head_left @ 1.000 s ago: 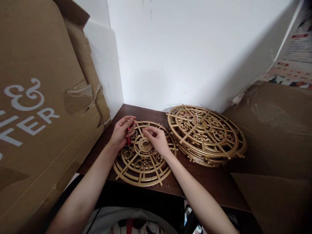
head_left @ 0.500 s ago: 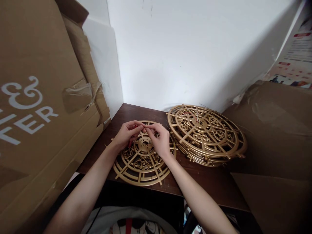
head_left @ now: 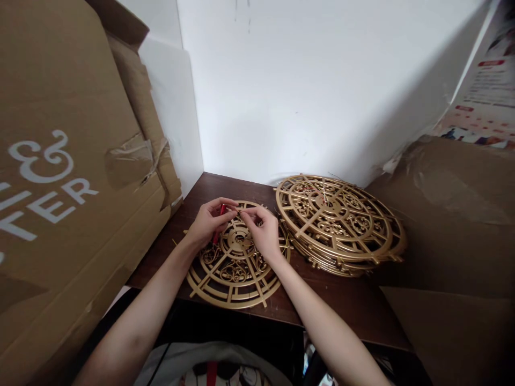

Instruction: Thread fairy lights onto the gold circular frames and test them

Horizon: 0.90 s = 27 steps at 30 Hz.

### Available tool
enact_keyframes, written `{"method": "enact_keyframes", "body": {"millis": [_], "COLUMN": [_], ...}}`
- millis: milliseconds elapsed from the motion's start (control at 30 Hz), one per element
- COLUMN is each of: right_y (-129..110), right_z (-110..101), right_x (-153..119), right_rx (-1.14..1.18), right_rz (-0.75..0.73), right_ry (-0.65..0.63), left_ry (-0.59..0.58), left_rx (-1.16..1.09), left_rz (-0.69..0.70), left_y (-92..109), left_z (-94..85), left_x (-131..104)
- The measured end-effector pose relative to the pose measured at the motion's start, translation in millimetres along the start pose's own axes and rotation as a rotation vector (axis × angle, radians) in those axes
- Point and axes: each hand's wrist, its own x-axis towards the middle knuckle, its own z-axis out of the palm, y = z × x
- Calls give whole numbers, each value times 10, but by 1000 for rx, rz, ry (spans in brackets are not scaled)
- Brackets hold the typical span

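On the brown table lies a gold openwork disc (head_left: pixel 240 287) with spokes, rings and scrollwork. Over its far part, my left hand (head_left: pixel 209 219) and my right hand (head_left: pixel 263 228) meet at the fingertips, both closed in a pinch. Whatever is between the fingertips is too small to make out. A slim red stick-like tool (head_left: pixel 217 231) shows behind my left thumb, tilted, and appears tucked in that hand; its ends are partly hidden. Thin yellowish wire ends (head_left: pixel 288 241) stick out at the disc's right edge.
To the right stands a stack of similar gold discs (head_left: pixel 338 220), with thin wires on top. A large cardboard box (head_left: pixel 80 257) rises at the left, another cardboard box (head_left: pixel 450 225) at the right. The white wall (head_left: pixel 289 96) closes off the back of the table (head_left: pixel 314 300).
My left hand has turned slightly, and more of the red tool shows behind the thumb. Both hands stay over the same spot of the disc. The view has shifted a little.
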Motion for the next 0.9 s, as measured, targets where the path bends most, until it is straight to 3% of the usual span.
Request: {"method": "enact_keyframes", "body": {"millis": [900], "right_y": [-5], "right_z": [25], "right_x": [-7], "right_rx": [22], "right_rz": [17], "right_ry": [-1], "left_ry": [-7], "left_rx": [59], "left_rz": [-6], "left_y": [-53], "left_z": [-32], "left_x": [11]}}
